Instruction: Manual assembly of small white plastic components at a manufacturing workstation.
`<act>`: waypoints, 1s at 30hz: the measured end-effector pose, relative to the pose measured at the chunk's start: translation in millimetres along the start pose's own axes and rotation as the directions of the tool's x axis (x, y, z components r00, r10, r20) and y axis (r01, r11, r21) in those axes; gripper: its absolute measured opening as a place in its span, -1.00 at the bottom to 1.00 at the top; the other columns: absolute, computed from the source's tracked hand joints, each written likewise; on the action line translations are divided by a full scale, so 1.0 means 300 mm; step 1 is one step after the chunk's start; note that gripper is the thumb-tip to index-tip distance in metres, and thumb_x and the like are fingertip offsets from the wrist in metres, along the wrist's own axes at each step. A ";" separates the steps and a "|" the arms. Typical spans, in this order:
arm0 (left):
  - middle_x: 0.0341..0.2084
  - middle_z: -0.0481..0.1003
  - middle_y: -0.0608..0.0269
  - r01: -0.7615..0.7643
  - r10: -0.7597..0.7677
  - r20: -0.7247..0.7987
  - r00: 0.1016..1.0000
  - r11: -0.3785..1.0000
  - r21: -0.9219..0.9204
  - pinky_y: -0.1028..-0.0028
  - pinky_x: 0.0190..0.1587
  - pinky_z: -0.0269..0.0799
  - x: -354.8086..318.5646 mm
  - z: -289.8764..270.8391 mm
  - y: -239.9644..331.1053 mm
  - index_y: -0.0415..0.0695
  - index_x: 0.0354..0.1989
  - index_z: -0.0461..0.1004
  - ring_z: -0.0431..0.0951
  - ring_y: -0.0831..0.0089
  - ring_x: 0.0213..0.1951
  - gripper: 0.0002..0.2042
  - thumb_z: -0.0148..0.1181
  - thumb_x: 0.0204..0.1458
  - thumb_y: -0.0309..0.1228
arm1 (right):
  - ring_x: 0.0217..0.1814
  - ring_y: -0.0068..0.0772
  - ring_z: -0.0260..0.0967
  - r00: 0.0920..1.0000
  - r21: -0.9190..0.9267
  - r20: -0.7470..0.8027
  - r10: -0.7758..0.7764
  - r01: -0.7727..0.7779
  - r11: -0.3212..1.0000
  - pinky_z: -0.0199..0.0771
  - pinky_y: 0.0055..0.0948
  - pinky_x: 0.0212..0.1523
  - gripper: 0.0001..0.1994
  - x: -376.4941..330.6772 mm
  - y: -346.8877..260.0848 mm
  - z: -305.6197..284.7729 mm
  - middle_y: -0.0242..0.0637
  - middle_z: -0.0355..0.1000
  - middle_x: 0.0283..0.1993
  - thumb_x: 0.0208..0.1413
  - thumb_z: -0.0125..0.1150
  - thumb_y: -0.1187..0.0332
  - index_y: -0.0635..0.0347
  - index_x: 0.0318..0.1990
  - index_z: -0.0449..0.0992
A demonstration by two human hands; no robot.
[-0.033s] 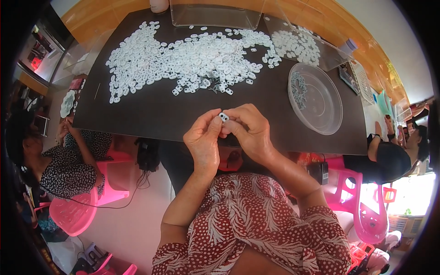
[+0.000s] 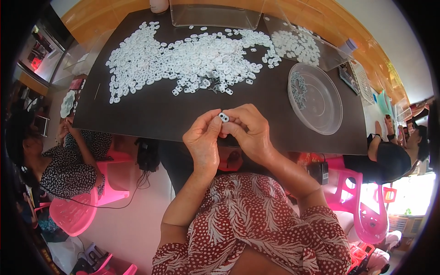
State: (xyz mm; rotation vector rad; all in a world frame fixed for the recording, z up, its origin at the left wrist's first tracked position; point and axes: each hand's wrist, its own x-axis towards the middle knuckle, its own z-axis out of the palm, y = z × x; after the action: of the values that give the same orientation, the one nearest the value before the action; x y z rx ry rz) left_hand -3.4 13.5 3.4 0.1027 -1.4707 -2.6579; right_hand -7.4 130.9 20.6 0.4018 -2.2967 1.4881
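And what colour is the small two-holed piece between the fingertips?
The small two-holed piece is white; the head view shows it best.

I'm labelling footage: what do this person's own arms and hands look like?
The left hand and right hand are ungloved, with no visible jewellery. The short, loose sleeves are dark red with white dots and leafy sprays, leaving the forearms bare.

white pieces (image 2: 206, 57), dark brown table (image 2: 151, 110)

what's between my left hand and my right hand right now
A small white piece with two holes, pinched between your left hand and right hand, shows in the head view.
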 end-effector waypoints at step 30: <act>-0.32 0.51 0.22 -0.071 0.077 0.144 0.987 0.996 -0.045 0.63 -0.18 0.41 -0.008 -0.006 -0.018 -0.36 -0.16 0.46 0.47 0.58 -0.30 -0.80 0.15 0.05 -0.56 | -0.38 -0.23 0.31 0.941 -0.194 -0.067 -0.331 0.313 0.930 0.35 -0.40 -0.42 -0.68 -0.026 0.025 -0.016 -0.14 0.41 -0.30 -0.18 0.26 0.61 0.37 -0.17 0.46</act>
State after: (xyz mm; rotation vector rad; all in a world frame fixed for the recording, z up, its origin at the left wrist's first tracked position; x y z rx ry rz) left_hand -1.3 15.2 -2.2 -0.1492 -1.4299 -2.6827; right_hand -3.0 138.6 12.8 0.6063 -2.1405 1.1046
